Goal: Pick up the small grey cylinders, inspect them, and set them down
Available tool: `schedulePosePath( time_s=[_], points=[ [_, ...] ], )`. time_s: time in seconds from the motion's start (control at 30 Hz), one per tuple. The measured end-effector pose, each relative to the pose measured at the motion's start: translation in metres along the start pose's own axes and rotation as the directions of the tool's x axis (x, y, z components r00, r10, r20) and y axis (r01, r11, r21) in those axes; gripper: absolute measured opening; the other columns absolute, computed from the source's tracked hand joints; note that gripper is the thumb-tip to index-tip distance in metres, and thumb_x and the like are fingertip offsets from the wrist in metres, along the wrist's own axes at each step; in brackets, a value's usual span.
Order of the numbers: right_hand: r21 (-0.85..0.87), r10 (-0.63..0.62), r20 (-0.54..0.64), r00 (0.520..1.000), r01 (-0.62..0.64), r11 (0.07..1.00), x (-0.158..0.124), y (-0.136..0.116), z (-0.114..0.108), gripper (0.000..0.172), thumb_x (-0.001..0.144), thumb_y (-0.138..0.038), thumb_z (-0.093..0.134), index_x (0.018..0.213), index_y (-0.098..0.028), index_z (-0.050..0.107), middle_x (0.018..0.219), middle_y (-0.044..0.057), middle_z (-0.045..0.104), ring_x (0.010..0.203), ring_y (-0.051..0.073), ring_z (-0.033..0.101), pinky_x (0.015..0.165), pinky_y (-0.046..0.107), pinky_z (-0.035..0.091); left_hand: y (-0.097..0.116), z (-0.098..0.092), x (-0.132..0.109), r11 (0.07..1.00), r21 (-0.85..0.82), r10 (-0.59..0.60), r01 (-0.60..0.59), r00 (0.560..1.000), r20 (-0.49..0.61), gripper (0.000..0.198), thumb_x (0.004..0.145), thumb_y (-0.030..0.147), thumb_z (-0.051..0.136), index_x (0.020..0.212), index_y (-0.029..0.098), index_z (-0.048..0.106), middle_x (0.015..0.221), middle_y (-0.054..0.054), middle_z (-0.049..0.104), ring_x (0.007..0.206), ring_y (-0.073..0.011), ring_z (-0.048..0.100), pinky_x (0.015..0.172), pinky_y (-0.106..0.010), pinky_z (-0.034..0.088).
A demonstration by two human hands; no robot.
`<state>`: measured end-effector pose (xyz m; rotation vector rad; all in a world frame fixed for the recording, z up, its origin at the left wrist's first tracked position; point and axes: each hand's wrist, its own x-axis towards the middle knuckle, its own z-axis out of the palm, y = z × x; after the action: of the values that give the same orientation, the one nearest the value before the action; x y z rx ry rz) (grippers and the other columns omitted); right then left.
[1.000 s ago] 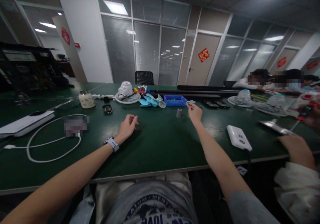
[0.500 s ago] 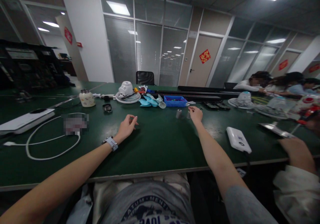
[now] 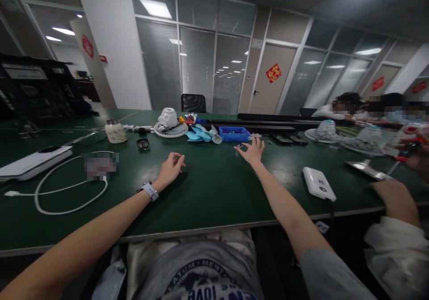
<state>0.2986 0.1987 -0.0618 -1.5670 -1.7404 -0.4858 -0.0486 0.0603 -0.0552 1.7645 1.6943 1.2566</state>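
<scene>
My left hand [image 3: 170, 168], with a watch [image 3: 148, 191] on its wrist, hovers over the green table [image 3: 204, 192]. Its fingers are loosely bent, and nothing shows in them. Farther right, my right hand [image 3: 253, 151] reaches out with thumb and fingers spread. By its thumb stands a small grey cylinder [image 3: 237, 153], faint and partly covered; I cannot tell whether the thumb touches it. Just behind this hand is a blue tray [image 3: 233, 137] with small parts inside. Light-blue fan blades [image 3: 200, 134] lie left of the tray.
A white fan part [image 3: 169, 123] and a cream bottle [image 3: 115, 131] stand at the back left. White cable [image 3: 37, 197] loops at left. A white power bank [image 3: 318, 183] lies right of my arm. At far right, a co-worker's hand [image 3: 395, 195] is beside a metal piece [image 3: 367, 171].
My right hand has gone from bunched fingertips to spread fingers and shifted slightly left, toward the small cylinder. A second cylinder beneath it is no longer visible. My left hand stays put.
</scene>
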Motion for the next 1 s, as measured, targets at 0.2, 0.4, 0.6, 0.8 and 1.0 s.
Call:
schedulePosePath(
  time_s=[0.2, 0.4, 0.6, 0.8, 1.0],
  points=[
    [0.016, 0.071, 0.041, 0.997, -0.072, 0.997, -0.003, -0.006, 0.012, 0.046, 0.077, -0.059, 0.059, 0.094, -0.018, 0.073, 0.142, 0.016, 0.042, 0.137, 0.032, 0.023, 0.109, 0.056, 0.013, -0.005, 0.002, 0.001, 1.0, -0.001, 0.018, -0.018, 1.0, 0.004, 0.039, 0.086, 0.058, 0.041, 0.1, 0.022, 0.047, 0.082, -0.003, 0.071, 0.057, -0.015, 0.063, 0.06, -0.028, 0.048],
    [0.104, -0.057, 0.05, 0.997, 0.052, 0.993, -0.008, -0.015, 0.0, 0.036, 0.08, -0.05, 0.063, 0.095, -0.018, 0.071, 0.112, 0.013, 0.067, 0.128, 0.032, 0.041, 0.108, 0.053, 0.018, -0.006, 0.002, 0.001, 1.0, 0.005, 0.008, -0.008, 0.999, 0.035, 0.038, 0.085, 0.057, 0.044, 0.1, 0.022, 0.047, 0.083, -0.004, 0.072, 0.058, -0.0151, 0.064, 0.06, -0.028, 0.049],
    [0.443, -0.251, 0.137, 0.958, 0.168, 0.881, -0.027, -0.079, -0.023, 0.034, 0.081, -0.052, 0.062, 0.096, -0.022, 0.069, 0.095, 0.005, 0.072, 0.09, 0.021, 0.065, 0.098, 0.042, 0.037, -0.006, 0.001, 0.001, 1.0, 0.009, 0.02, -0.02, 0.998, 0.051, 0.038, 0.084, 0.057, 0.045, 0.1, 0.022, 0.048, 0.084, -0.004, 0.072, 0.058, -0.0151, 0.063, 0.061, -0.028, 0.049],
    [0.714, -0.32, 0.285, 0.904, 0.023, 0.699, -0.058, -0.138, -0.033, 0.044, 0.07, -0.057, 0.07, 0.1, -0.024, 0.07, 0.093, 0.002, 0.072, 0.082, 0.018, 0.066, 0.076, 0.029, 0.049, -0.004, 0.003, 0.0, 0.999, -0.006, 0.032, -0.032, 0.998, 0.06, 0.04, 0.083, 0.058, 0.046, 0.099, 0.021, 0.049, 0.082, -0.005, 0.072, 0.056, -0.015, 0.062, 0.06, -0.028, 0.049],
    [0.742, -0.336, 0.352, 0.874, -0.042, 0.669, -0.067, -0.143, -0.035, 0.047, 0.071, -0.052, 0.072, 0.107, -0.023, 0.066, 0.096, 0.003, 0.072, 0.082, 0.018, 0.067, 0.074, 0.03, 0.052, -0.006, 0.003, -0.001, 0.998, -0.016, 0.066, -0.065, 0.995, 0.079, 0.039, 0.082, 0.057, 0.048, 0.098, 0.022, 0.051, 0.079, -0.003, 0.071, 0.055, -0.0152, 0.062, 0.059, -0.029, 0.049]
  ],
)
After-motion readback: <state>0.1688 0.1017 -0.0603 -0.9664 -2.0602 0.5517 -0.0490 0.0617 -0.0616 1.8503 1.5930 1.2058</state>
